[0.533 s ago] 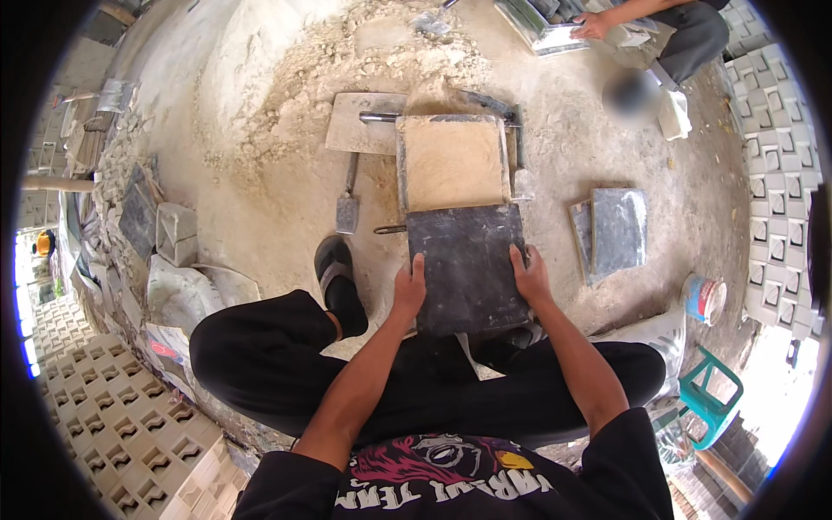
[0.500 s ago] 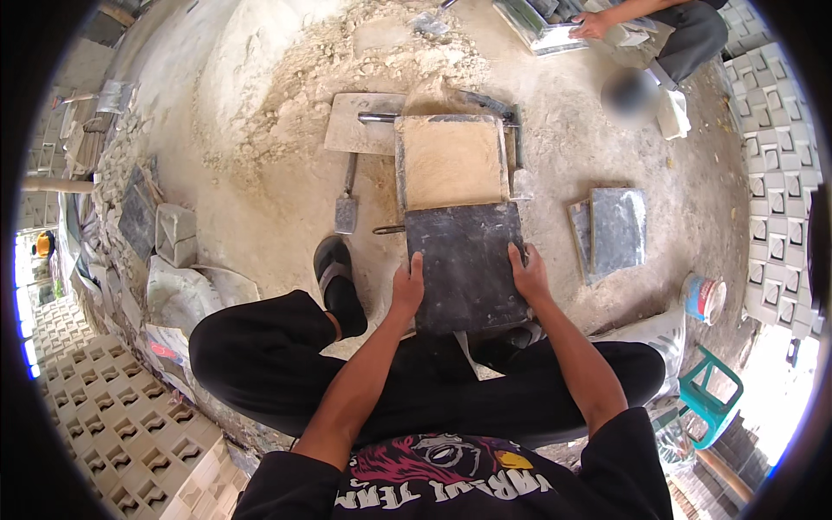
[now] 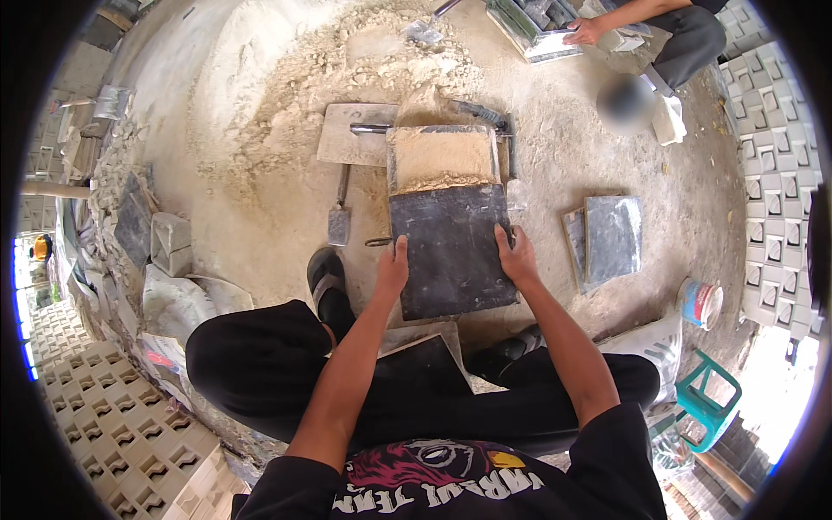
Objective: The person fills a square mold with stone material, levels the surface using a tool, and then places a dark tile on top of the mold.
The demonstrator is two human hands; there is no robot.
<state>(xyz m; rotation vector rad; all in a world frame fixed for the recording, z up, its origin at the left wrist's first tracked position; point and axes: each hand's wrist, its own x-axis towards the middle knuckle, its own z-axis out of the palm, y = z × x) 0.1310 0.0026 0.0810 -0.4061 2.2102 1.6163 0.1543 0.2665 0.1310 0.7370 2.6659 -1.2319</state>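
A flat black plate (image 3: 451, 251) lies in front of me, held by its side edges. My left hand (image 3: 393, 263) is closed on its left edge, thumb on top. On the right edge, my right hand (image 3: 518, 255) grips in the same way. The plate's far end covers the near part of a square mold (image 3: 495, 154) filled with pale sandy mix (image 3: 442, 156). Loose crumbs of mix are piled along that far end. Beside the mold's left lie a float trowel (image 3: 347, 139) and a small metal scraper with a handle (image 3: 339, 225).
Two stacked plates (image 3: 613, 238) lie to the right, with a paint bucket (image 3: 702, 302) and green stool (image 3: 709, 399) nearer. A heap of sandy mix (image 3: 347, 78) spreads at the far side. A co-worker's hand (image 3: 586, 32) touches another mold (image 3: 550, 45) at far right.
Both my hands have pushed the black plate away from me, farther over the mold. More of the mix is covered, and crumbs have gathered at the plate's far edge.
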